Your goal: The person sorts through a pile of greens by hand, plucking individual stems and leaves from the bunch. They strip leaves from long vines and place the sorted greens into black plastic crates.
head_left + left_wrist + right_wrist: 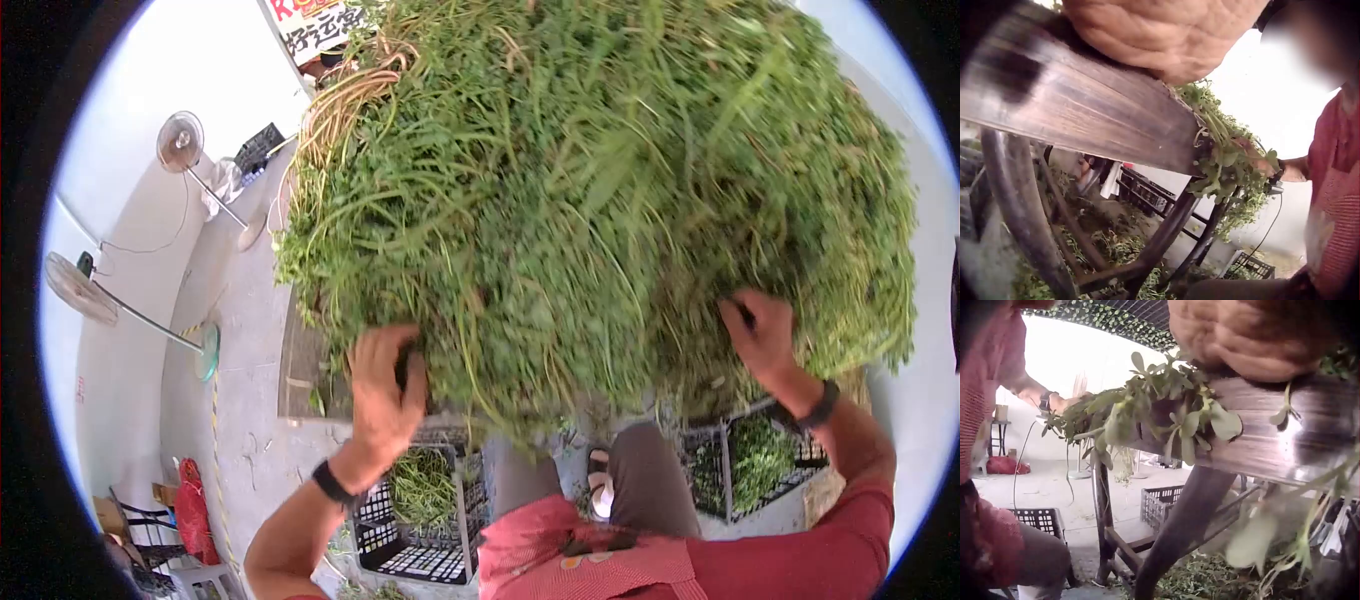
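A large heap of leafy green stems covers the wooden table. At its near left edge is the left hand, fingers bent toward the greens; whether it holds stems is not visible. The right hand reaches into a darker part of the heap at the right, its fingertips hidden among leaves. In the left wrist view the left palm lies over the table's edge. The right wrist view has the right palm above the edge, where leafy sprigs hang down.
Black crates with greens stand below the table, left and right of the person's legs. Two fans stand at the left by the wall. A red sack lies at the lower left. Loose greens cover floor beneath the table.
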`<action>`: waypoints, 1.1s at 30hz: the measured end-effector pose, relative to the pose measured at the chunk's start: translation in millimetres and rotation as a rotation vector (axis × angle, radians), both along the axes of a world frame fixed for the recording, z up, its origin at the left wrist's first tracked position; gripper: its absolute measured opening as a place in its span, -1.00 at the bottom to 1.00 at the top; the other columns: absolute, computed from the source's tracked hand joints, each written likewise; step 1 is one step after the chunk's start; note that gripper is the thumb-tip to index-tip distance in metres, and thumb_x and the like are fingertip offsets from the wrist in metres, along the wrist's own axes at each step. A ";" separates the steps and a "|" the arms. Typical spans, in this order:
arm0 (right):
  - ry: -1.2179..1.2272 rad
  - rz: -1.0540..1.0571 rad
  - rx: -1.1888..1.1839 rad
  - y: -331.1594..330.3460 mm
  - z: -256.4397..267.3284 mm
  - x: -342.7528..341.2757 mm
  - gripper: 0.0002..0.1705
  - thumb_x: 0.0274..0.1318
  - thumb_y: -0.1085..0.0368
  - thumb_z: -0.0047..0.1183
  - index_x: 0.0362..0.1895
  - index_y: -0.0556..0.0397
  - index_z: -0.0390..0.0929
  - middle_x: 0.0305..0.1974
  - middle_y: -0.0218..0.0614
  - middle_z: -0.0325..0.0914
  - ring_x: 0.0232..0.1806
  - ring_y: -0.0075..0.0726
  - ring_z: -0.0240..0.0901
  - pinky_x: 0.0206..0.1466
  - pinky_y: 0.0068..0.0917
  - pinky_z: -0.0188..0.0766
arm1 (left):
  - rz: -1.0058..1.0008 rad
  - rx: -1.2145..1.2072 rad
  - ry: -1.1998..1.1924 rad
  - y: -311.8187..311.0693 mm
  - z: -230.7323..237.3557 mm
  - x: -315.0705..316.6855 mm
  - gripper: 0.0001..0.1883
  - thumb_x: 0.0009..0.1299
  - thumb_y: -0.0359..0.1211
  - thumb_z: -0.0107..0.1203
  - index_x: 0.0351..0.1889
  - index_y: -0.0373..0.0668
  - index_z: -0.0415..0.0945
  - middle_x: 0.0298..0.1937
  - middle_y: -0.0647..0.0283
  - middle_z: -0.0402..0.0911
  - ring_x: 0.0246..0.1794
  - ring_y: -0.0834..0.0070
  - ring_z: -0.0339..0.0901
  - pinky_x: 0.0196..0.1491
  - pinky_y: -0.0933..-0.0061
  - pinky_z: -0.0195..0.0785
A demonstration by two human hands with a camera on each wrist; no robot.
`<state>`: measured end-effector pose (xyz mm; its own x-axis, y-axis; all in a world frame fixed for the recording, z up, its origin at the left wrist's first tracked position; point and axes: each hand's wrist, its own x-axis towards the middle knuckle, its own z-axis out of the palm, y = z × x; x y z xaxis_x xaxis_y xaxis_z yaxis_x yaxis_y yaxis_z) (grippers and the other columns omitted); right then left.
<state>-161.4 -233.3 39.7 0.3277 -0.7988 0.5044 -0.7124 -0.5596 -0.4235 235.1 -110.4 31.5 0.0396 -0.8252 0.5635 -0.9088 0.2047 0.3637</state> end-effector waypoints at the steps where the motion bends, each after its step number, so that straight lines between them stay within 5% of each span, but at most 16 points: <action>1: -0.018 0.015 0.045 -1.4 -1.1 -1.4 -0.81 -0.05 0.40 0.07 -0.63 0.13 0.36 -0.74 -0.16 0.24 -0.77 -0.19 0.15 -0.67 -0.39 0.07 | -0.033 -0.006 0.027 -1.9 -0.5 -0.2 -0.74 0.12 -0.57 -0.06 -0.19 -0.31 0.41 -0.22 0.03 0.46 -0.18 0.13 0.37 -0.08 0.22 0.18; 6: -0.046 0.039 0.048 -1.8 1.7 0.0 -0.84 -0.11 0.49 0.09 -0.63 0.12 0.38 -0.75 -0.24 0.23 -0.78 -0.32 0.15 -0.70 -0.43 0.04 | 0.014 0.180 0.080 -5.0 10.7 -3.3 -0.61 0.01 -0.59 0.00 -0.12 -0.26 0.40 -0.15 0.06 0.46 -0.16 0.14 0.38 -0.08 0.21 0.17; 19: -0.118 0.068 0.291 -8.4 19.0 -3.5 -0.73 -0.01 0.36 0.06 -0.68 0.14 0.33 -0.79 -0.23 0.14 -0.79 -0.24 0.05 -0.71 -0.38 0.01 | 0.031 0.243 0.052 -5.8 23.5 -7.1 -0.52 -0.03 -0.51 0.03 -0.05 -0.21 0.39 -0.10 0.11 0.46 -0.10 0.15 0.34 -0.03 0.17 0.13; 29: 0.063 -0.016 0.487 -13.2 22.9 -8.1 -0.68 0.02 0.06 0.06 -0.52 0.05 0.48 -0.79 -0.11 0.24 -0.75 0.05 0.20 -0.66 -0.13 0.12 | 0.022 0.263 -0.123 -37.1 133.8 -12.1 -0.58 0.01 -0.41 0.12 -0.08 -0.12 0.45 -0.16 0.18 0.48 -0.10 0.28 0.40 0.02 0.19 0.06; 33: 0.112 0.166 0.271 -10.4 72.5 -0.2 -0.78 -0.02 0.12 0.09 -0.44 -0.01 0.54 -0.56 -0.25 0.47 -0.66 -0.10 0.34 -0.64 -0.20 0.25 | 0.016 0.150 -0.208 -100.3 182.0 -5.0 -0.63 0.07 -0.39 0.12 -0.10 -0.12 0.46 -0.16 0.18 0.49 -0.09 0.30 0.40 0.03 0.19 0.06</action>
<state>-161.5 -243.8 112.2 0.5057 -0.8303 0.2343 -0.6715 -0.5494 -0.4973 230.1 -210.6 213.5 -0.0502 -0.9003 0.4323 -0.9699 0.1472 0.1938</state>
